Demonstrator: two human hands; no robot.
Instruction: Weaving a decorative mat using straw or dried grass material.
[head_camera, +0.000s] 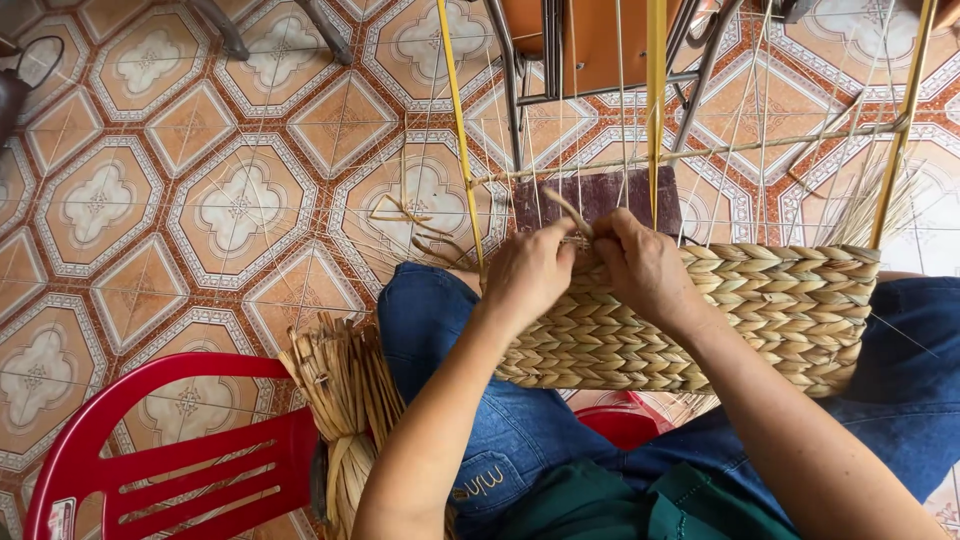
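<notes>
A woven straw panel (760, 310) of braided dried fibre lies across my lap, held in a yellow frame (656, 90) strung with thin vertical cords. My left hand (528, 270) and my right hand (645, 265) meet at the panel's top left edge. Both pinch a single straw strand (572, 212) that sticks up between them, against the cords. Fingertips are partly hidden behind the weave.
A bundle of dried straw (345, 400) leans by my left knee, beside a red plastic chair (170, 450). Loose strands (410, 225) lie on the patterned tile floor (200, 200). Metal chair legs (520, 80) and a dark mat (600, 195) sit behind the frame.
</notes>
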